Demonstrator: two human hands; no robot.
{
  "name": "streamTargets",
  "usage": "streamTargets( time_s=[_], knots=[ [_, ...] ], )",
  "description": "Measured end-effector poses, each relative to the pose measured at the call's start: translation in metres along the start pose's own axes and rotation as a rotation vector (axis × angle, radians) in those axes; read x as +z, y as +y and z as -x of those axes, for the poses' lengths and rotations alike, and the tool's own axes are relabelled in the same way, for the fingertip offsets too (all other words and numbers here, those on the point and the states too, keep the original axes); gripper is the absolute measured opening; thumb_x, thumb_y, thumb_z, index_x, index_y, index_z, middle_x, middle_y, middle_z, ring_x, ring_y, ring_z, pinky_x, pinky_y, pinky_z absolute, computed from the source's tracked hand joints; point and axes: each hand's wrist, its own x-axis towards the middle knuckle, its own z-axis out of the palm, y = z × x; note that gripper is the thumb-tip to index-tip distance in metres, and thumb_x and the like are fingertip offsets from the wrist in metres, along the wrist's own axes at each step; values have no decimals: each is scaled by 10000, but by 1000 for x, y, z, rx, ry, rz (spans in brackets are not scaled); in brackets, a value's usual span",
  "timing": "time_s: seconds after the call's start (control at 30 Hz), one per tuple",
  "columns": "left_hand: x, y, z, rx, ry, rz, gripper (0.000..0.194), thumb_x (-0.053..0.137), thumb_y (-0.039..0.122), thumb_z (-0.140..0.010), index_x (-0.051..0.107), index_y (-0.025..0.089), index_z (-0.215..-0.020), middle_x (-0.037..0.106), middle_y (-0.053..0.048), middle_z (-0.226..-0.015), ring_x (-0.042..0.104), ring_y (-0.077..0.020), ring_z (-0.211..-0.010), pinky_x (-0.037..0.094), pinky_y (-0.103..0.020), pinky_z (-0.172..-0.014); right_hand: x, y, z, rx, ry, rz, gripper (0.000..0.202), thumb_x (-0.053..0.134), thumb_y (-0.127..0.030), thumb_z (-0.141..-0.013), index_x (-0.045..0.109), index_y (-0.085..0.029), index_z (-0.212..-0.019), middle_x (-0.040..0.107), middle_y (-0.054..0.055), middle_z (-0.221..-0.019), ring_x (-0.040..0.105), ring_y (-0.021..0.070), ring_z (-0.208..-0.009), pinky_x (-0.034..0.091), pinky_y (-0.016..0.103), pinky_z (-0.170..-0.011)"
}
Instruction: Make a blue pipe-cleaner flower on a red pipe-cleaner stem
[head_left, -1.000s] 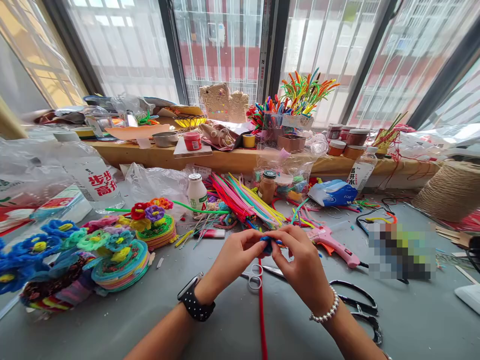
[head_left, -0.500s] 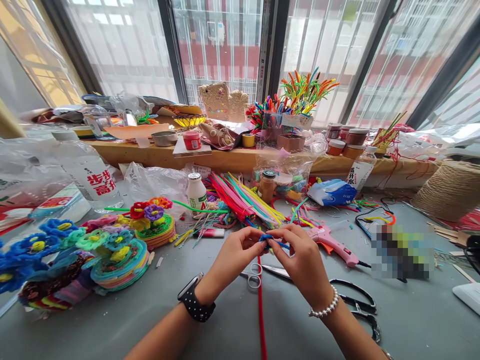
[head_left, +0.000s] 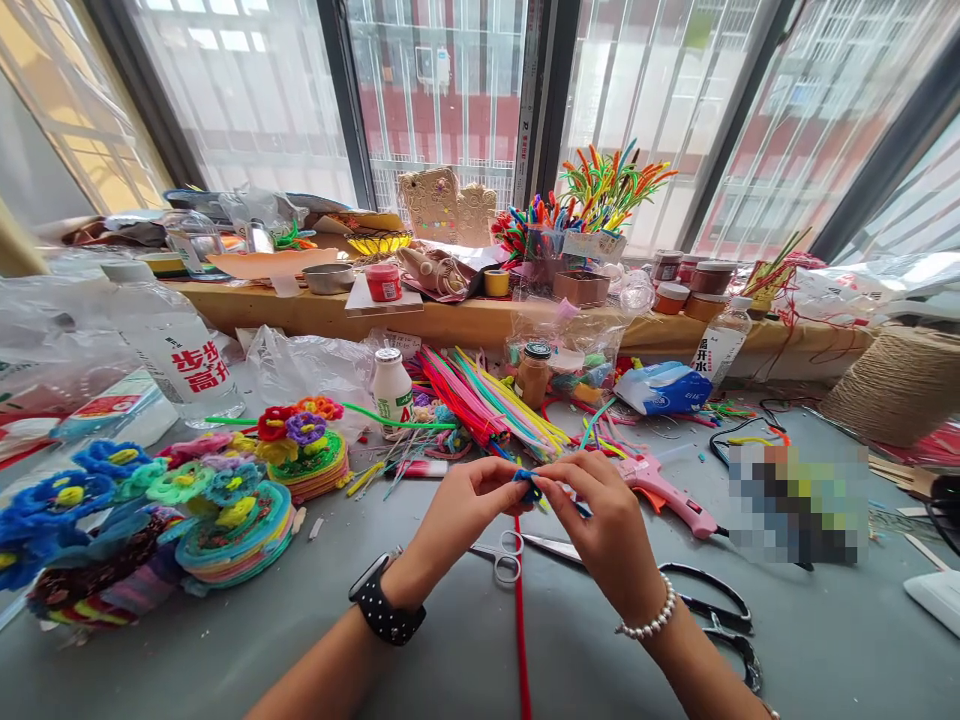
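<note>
Centre frame: left hand [head_left: 466, 508], right hand [head_left: 604, 515] both pinching blue pipe-cleaner piece [head_left: 528, 487]; probably light, soft, bendable; best held by edges.

Counted one glue gun [head_left: 675, 497] — two scissors [head_left: 551, 547] nearer than it, one blue packet [head_left: 664, 387] behind, one twine spool [head_left: 889, 385] rightward.

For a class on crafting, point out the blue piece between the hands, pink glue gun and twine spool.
Blue piece [head_left: 529, 487]: head view, visible middle.
Pink glue gun [head_left: 676, 499]: head view, handle.
Twine spool [head_left: 889, 385]: head view, wound side.
</note>
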Motion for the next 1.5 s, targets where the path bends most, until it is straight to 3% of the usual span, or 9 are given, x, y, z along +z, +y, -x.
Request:
streamTargets(
  time_s=[0.23,0.5,0.73,0.87,1.03,1.2,1.37,1.5],
  knots=[
    [-6,7,-1,-53,-67,101,214,633,286,-624,613,121,-760,627,-30,-678,576,-132,-644,454,-248,-633,-15,4,-7,165,-222,-199,127,500,-238,-774,616,-190,-795,624,19,-753,560,139,-696,437,244,-616],
    [-7,5,1,-86,-150,192,140,625,238,-644,610,120,-719,618,-15,-633,583,-122,-596,449,-235,-605,-15,1,-5,211,-269,-286,122,513,-221,-754,622,-168,-768,638,36,-731,566,147,-659,449,268,-616],
    [-11,3,2,-315,-304,564,85,634,145,-603,594,117,-674,602,1,-582,544,-59,-455,415,-160,-483,-23,-6,-9,216,-410,-465,148,525,-269,-751,595,-143,-719,616,30,-705,552,133,-680,433,240,-641],
    [-13,2,3,-396,-348,659,72,633,144,-591,589,106,-633,578,-3,-518,504,-42,-403,370,-138,-423,-22,-9,-9,230,-437,-570,159,536,-281,-741,585,-137,-694,600,26,-693,533,128,-677,419,233,-635],
    [-8,9,7,-178,-306,554,179,650,142,-602,620,131,-779,598,-8,-666,527,-71,-586,392,-186,-603,-14,-7,-6,474,-313,-703,218,522,-342,-740,567,-129,-719,545,9,-635,482,103,-584,397,223,-551],
    [1,6,6,57,-133,292,107,641,155,-616,619,154,-720,575,7,-680,487,-100,-653,362,-209,-640,-6,-9,-4,526,-280,-803,231,545,-357,-721,570,-128,-728,516,-2,-618,448,90,-569,377,219,-543],
    [3,2,5,110,-88,220,73,627,213,-634,616,142,-651,532,13,-642,458,-113,-651,348,-231,-657,-3,-13,-3,564,-306,-900,227,561,-364,-705,558,-138,-703,491,-19,-588,426,80,-543,352,201,-506],
    [5,2,8,51,-115,317,101,610,235,-653,617,137,-632,549,8,-633,461,-114,-643,342,-248,-673,-4,-16,-3,566,-320,-947,224,559,-358,-708,551,-137,-673,492,-23,-582,431,79,-552,366,203,-536]
  ],
)
